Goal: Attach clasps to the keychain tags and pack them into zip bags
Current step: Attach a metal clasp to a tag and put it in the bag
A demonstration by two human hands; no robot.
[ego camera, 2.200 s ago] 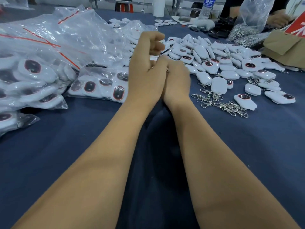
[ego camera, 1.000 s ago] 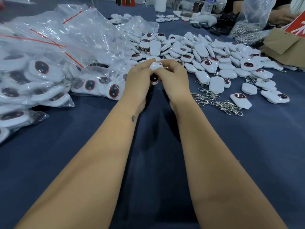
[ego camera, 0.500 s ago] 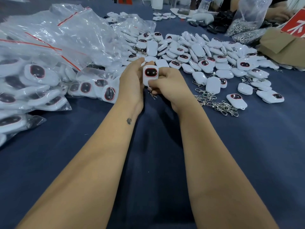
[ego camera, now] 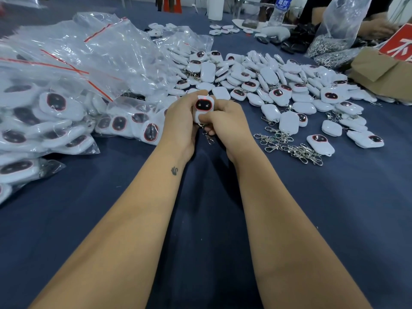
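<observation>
A white keychain tag (ego camera: 204, 105) with a dark, red-rimmed face stands upright between both hands above the blue table. My left hand (ego camera: 181, 123) grips its left side. My right hand (ego camera: 225, 126) pinches its lower part, thumb across the front. A silver clasp (ego camera: 208, 136) dangles below the tag. Loose tags (ego camera: 278, 85) lie heaped behind the hands. A small cluster of loose clasps (ego camera: 289, 146) lies to the right. Filled zip bags (ego camera: 55, 103) with red seal strips are stacked on the left.
A cardboard box (ego camera: 383, 72) sits at the far right. Another person's hand (ego camera: 376, 27) holds a plastic bag of metal clasps (ego camera: 330, 43) at the back right. A water bottle (ego camera: 279, 10) stands at the far edge. Blue cloth (ego camera: 334, 219) covers the table in front.
My hands came down from a raised, clasped position and turned the tag so its face points at me. The clasp now hangs free beneath it.
</observation>
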